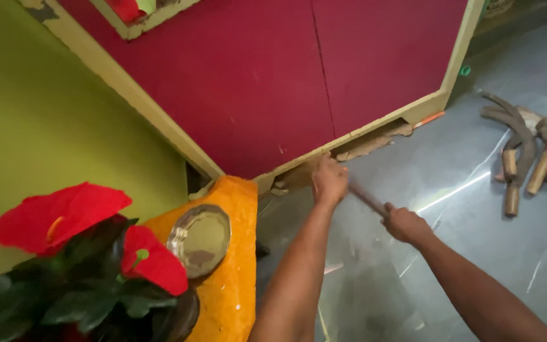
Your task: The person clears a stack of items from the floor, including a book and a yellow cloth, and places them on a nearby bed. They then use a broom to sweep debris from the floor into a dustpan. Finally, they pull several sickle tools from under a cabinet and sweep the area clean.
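Both hands grip a thin wooden stick, left hand closed near its far end, right hand nearer; it looks light, stiff, best held mid-shaft

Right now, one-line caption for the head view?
Both hands, left and right, grip a stick beneath a red cabinet.

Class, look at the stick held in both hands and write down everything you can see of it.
The stick is a thin, straight rod, brownish and wood-like, blurred in the head view. It slants from upper left to lower right above the shiny grey floor. The left hand grips its upper end near the broken bottom edge of the red cabinet; the right hand grips its lower end. Only the short stretch between the hands shows; both ends are hidden, so its full length and tip cannot be told.
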